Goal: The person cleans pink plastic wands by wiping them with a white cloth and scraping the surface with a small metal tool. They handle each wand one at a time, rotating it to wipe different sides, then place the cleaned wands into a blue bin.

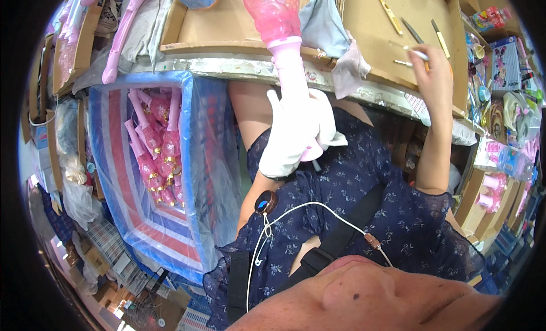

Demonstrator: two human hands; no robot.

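Note:
My left hand (pixel 290 130), in a white fabric glove, is closed around the pink handle (pixel 290 62) of a toy wand. The wand's translucent pink, bulb-shaped head (pixel 277 15) points away from me over the workbench. Its flared pink end (pixel 312 152) shows below the glove. Bare, my right hand (pixel 433 73) is raised over a cardboard tray (pixel 358 28) at the right. Between its fingers is a slim white tool (pixel 420 53), too blurred to name. A craft knife with a yellow handle (pixel 388 11) and other slim tools (pixel 411 30) lie in that tray.
A plastic-lined striped bag (pixel 190 160) at my left holds several pink wands (pixel 160 147). Grey cloths (pixel 326 28) hang over the bench edge (pixel 222 67). Another pink wand part (pixel 119 45) lies at the upper left. Boxes and a cardboard tray with pink parts (pixel 492 192) stand at the right.

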